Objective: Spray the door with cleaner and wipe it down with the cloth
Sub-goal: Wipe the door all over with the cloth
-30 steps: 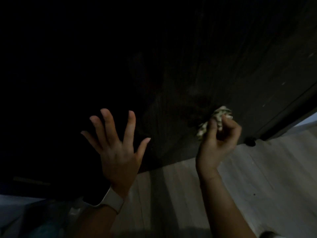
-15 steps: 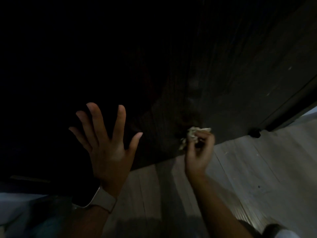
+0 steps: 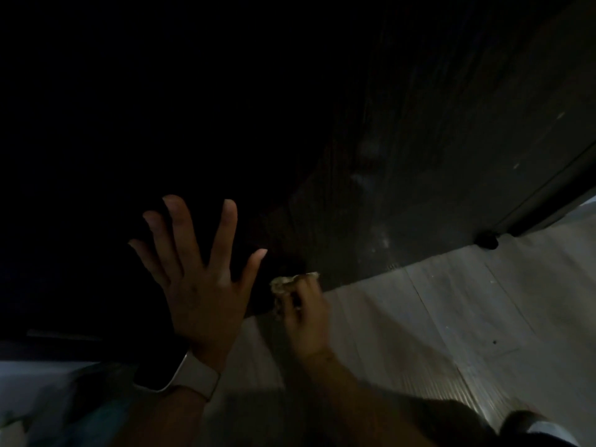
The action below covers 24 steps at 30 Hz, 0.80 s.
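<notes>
Cloth (image 3: 283, 287), pale and crumpled, bunched in the right hand (image 3: 304, 317) just below centre of the frame, poking out above and to the left of the curled fingers. Right grip closed tight round the wad, pressed against the bottom edge of the dark door (image 3: 435, 175), right where door meets floor (image 3: 451, 317). Most of the cloth hidden inside the fist; only a small tuft showing.

Left hand (image 3: 201, 285) left of centre, fingers spread wide and straight, palm laid flat against the darkest part of the door, holding nothing. Left grip wide, thumb tip just beside the cloth but apart from it. Pale watch band (image 3: 196, 377) round the left wrist, lower left of centre.

Door filling the upper frame, nearly black at upper left, faint wood grain and a few pale smudges at upper right. Small dark door stop (image 3: 487, 240) at the door's lower corner, right side of the frame. Pale plank floor across the lower right. Spray cleaner nowhere visible.
</notes>
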### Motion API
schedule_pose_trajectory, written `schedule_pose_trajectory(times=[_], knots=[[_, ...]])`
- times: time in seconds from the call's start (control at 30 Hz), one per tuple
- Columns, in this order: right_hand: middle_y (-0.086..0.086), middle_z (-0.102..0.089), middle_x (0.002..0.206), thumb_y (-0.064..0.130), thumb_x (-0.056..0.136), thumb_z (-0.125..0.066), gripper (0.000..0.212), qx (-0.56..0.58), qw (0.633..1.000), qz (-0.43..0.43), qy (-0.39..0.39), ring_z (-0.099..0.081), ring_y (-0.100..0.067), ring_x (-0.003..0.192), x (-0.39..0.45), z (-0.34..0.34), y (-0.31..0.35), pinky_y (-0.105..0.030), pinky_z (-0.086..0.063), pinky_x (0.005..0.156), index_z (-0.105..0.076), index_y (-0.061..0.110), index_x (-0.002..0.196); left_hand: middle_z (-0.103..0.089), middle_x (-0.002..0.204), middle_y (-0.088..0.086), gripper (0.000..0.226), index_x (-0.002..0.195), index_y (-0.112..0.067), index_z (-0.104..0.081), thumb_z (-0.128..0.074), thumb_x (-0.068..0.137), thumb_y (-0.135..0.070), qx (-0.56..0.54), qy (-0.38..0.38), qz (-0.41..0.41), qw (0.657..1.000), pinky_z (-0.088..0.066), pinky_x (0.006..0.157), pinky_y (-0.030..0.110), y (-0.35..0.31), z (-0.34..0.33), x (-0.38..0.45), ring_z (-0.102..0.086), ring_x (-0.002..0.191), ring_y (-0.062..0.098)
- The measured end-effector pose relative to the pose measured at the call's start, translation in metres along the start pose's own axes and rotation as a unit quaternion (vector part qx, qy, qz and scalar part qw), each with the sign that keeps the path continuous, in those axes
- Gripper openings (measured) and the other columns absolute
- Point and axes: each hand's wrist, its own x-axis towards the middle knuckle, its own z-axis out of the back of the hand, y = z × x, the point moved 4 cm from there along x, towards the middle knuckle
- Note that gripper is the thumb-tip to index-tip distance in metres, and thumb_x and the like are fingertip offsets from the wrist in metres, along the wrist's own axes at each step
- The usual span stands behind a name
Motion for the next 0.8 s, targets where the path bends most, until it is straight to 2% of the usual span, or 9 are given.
schedule_pose_trajectory(times=[0.07,0.13,0.2,0.3,0.43,0.53,0.63,0.7,0.8], knots=[[0.004,-0.063,0.103,0.021,0.094,-0.056,0.010,-0.059,0.997,-0.027,-0.034,-0.063,-0.012,0.093,0.015,0.047,-0.037,-0.044,-0.055,0.078,-0.059,0.024,0.103,0.025,0.159,0.005,0.097,0.154,-0.038,0.002,-0.065,0.086,-0.058,0.000,-0.006,0.014,1.000,0.006,0.119,0.051,-0.001,0.000,-0.001,0.024,0.146,0.019],[0.002,-0.061,0.102,0.010,0.092,-0.057,0.018,-0.103,0.987,-0.076,-0.094,-0.061,-0.013,0.087,0.030,0.094,-0.062,-0.044,-0.055,0.074,-0.056,0.025,0.102,0.014,0.155,0.014,0.098,0.154,-0.037,0.002,-0.065,0.086,-0.058,-0.006,-0.001,0.019,1.000,0.007,0.118,0.051,-0.002,0.000,-0.002,0.026,0.145,0.018],[-0.003,-0.057,0.104,-0.001,0.086,-0.059,0.024,-0.163,0.974,-0.070,-0.141,-0.056,-0.017,0.086,0.038,0.114,-0.069,-0.041,-0.054,0.072,-0.057,0.016,0.102,0.016,0.154,0.015,0.096,0.154,-0.037,0.003,-0.064,0.087,-0.058,0.003,0.001,0.013,1.000,0.007,0.118,0.051,-0.001,0.000,-0.001,0.027,0.145,0.018],[0.002,-0.057,0.107,0.001,0.088,-0.057,0.025,-0.123,0.975,-0.141,-0.123,-0.057,-0.013,0.092,0.030,0.089,-0.070,-0.029,-0.050,0.077,-0.057,0.020,0.105,0.012,0.152,0.017,0.098,0.154,-0.037,0.004,-0.065,0.086,-0.058,0.008,0.004,0.013,1.000,0.008,0.118,0.051,0.000,0.001,-0.002,0.027,0.145,0.019],[0.008,-0.058,0.097,0.025,0.095,-0.052,0.012,-0.100,0.959,-0.260,-0.060,-0.060,-0.012,0.090,-0.004,0.015,-0.060,-0.035,-0.051,0.084,-0.056,0.024,0.106,0.010,0.150,0.015,0.097,0.153,-0.037,0.006,-0.063,0.087,-0.058,0.003,0.003,0.013,1.000,0.007,0.118,0.051,-0.003,0.002,0.001,0.026,0.146,0.021],[0.004,-0.059,0.103,0.014,0.094,-0.056,0.022,-0.044,0.973,-0.224,-0.024,-0.051,-0.008,0.097,-0.019,-0.028,-0.032,-0.029,-0.041,0.092,-0.059,0.013,0.116,0.010,0.150,0.016,0.098,0.153,-0.037,0.008,-0.063,0.088,-0.058,0.008,0.013,0.006,1.000,0.009,0.117,0.050,-0.003,0.002,0.002,0.026,0.146,0.023],[0.017,-0.053,0.100,0.022,0.098,-0.052,0.018,-0.151,0.979,-0.128,0.040,-0.050,-0.001,0.092,-0.015,-0.010,-0.048,-0.027,-0.042,0.092,-0.063,0.030,0.109,0.008,0.150,0.016,0.099,0.153,-0.037,0.010,-0.062,0.088,-0.057,0.013,0.020,0.006,1.000,0.010,0.118,0.050,-0.002,0.003,0.001,0.031,0.143,0.018],[0.012,-0.063,0.088,0.033,0.101,-0.046,0.019,-0.227,0.967,-0.117,0.009,-0.059,-0.001,0.079,0.003,0.033,-0.078,-0.032,-0.052,0.079,-0.062,0.035,0.091,0.016,0.153,0.013,0.097,0.152,-0.038,0.010,-0.061,0.089,-0.058,0.012,0.026,0.012,1.000,0.009,0.118,0.051,-0.002,0.003,0.001,0.032,0.143,0.017],[0.004,-0.058,0.084,0.025,0.104,-0.041,0.020,-0.208,0.947,-0.217,-0.109,-0.059,-0.002,0.074,0.035,0.093,-0.118,-0.029,-0.045,0.072,-0.055,0.028,0.090,0.036,0.155,0.001,0.094,0.152,-0.039,0.009,-0.059,0.090,-0.059,0.010,0.030,0.015,0.999,0.006,0.118,0.052,-0.002,0.003,-0.001,0.032,0.143,0.017]])
